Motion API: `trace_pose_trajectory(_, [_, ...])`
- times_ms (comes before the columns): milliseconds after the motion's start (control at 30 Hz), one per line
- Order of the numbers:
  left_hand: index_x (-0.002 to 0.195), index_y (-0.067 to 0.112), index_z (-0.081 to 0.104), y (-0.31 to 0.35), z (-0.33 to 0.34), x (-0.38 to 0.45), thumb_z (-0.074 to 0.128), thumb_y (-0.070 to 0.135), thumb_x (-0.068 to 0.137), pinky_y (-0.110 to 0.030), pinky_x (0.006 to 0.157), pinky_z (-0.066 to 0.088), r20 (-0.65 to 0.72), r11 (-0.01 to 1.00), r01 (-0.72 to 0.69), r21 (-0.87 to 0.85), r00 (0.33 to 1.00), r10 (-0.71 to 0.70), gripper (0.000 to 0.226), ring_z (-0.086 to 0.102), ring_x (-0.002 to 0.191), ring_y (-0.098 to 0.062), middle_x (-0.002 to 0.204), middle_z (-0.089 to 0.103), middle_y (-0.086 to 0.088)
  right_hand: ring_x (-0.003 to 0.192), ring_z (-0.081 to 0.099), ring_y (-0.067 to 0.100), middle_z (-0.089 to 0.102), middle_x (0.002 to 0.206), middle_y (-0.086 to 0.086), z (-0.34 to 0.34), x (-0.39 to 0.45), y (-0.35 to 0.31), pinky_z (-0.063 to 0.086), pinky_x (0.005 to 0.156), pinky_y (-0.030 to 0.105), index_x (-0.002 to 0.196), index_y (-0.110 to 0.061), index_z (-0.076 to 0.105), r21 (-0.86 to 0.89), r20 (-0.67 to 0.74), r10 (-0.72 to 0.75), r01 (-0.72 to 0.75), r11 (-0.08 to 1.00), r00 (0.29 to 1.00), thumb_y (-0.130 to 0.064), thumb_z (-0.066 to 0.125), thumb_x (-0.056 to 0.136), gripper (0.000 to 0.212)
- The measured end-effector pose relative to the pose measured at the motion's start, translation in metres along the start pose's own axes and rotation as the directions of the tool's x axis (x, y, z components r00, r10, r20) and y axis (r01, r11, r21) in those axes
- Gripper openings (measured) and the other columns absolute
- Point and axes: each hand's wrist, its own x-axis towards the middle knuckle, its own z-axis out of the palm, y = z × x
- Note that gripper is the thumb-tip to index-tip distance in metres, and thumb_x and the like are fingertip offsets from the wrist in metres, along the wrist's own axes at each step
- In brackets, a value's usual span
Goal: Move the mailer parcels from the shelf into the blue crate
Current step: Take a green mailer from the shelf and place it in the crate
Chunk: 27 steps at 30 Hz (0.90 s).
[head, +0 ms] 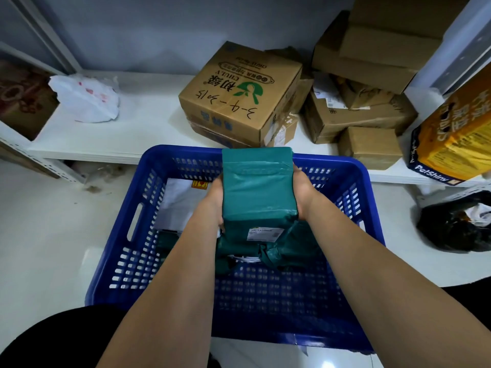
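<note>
Both hands — left hand [216, 200], right hand [303, 193] — clamp the green mailer parcel [257, 187] by its sides; boxy, slick film — probably firm, light.

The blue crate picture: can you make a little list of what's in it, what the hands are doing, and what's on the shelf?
held: green plastic mailer parcel, over the crate
left hand: grips parcel's left side
right hand: grips parcel's right side
crate: blue slotted plastic crate, on floor
in crate: green mailer, white mailer
shelf: white shelf with printed cardboard box, white plastic bag
</note>
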Motion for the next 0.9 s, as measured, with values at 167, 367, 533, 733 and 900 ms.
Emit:
trace_pose_trajectory(167, [0.146,0.016,0.04,-0.012,-0.008,0.012,0.044,0.094,0.059,-0.079,0.099,0.021,-0.1,0.964,0.248,0.093,0.966,-0.239,0.116,0.035,0.129,-0.058,0.146,0.039,-0.027,0.049,0.065,0.022,0.066,0.061,0.005,0.002,0.007,0.013,0.053,0.043,0.025,0.077,-0.015,0.058,0.12,0.016,-0.01,0.008,0.993,1.0,-0.047,0.036,0.1,0.045])
trace_pose_trajectory(367, [0.136,0.014,0.047,-0.02,-0.009,0.018,0.054,0.08,0.069,-0.063,0.105,0.029,-0.071,0.961,0.277,-0.029,0.958,-0.278,0.094,0.035,0.135,-0.047,0.146,0.04,-0.023,0.036,0.057,0.013,0.057,0.045,-0.002,0.002,0.01,0.021,0.049,0.04,0.018,0.07,-0.016,0.044,0.1,0.023,-0.065,0.062,0.993,0.998,-0.041,0.032,0.103,0.044])
trace_pose_trajectory(533, [0.142,0.005,0.041,-0.032,-0.017,0.02,0.042,0.063,0.093,-0.07,0.109,0.018,-0.007,0.935,0.321,-0.155,0.946,-0.326,0.076,0.028,0.138,-0.05,0.154,0.026,-0.026,0.03,0.055,0.013,0.055,0.038,0.002,-0.008,-0.008,0.036,0.041,0.029,0.016,0.059,-0.008,0.051,0.027,0.048,-0.015,0.013,1.0,0.999,-0.025,0.025,0.108,0.059])
trace_pose_trajectory(733, [0.153,0.011,0.024,-0.039,-0.018,0.024,0.04,0.07,0.089,-0.048,0.105,0.033,-0.002,0.933,0.301,-0.196,0.951,-0.308,0.088,0.028,0.141,-0.037,0.157,0.029,-0.01,0.046,0.059,0.022,0.047,0.07,0.009,-0.014,-0.005,0.045,0.039,0.03,0.014,0.07,-0.006,0.044,-0.057,-0.028,0.045,-0.046,0.997,0.999,-0.014,0.022,0.107,0.044])
trace_pose_trajectory(900, [0.115,0.002,0.051,-0.048,-0.021,0.013,0.038,0.042,0.1,-0.062,0.111,0.025,-0.052,0.898,0.294,-0.327,0.943,-0.328,0.045,0.038,0.134,-0.043,0.146,0.042,-0.02,0.077,0.061,0.024,0.053,0.085,0.002,-0.029,-0.015,0.046,0.048,0.07,0.027,0.087,-0.011,0.056,-0.047,0.019,0.083,-0.082,0.996,0.996,-0.022,0.026,0.107,0.038])
